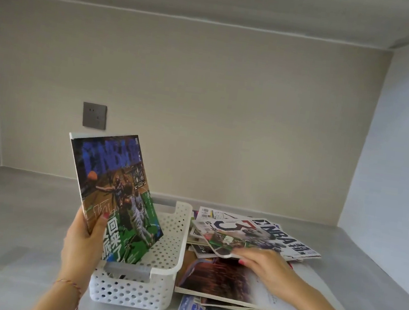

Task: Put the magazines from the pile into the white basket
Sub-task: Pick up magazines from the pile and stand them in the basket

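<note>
Over perforated white basket (155,274), left hand (83,240) grips glossy magazine (113,194) — upright, flat

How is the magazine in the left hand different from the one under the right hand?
The magazine in the left hand, the green and blue magazine, stands nearly upright with its lower end inside the white basket; the magazine with the big 3 lies flat on the pile beside the basket. The first is gripped by its edge; the right hand pinches the second's corner. Both show NBA titles.
</note>
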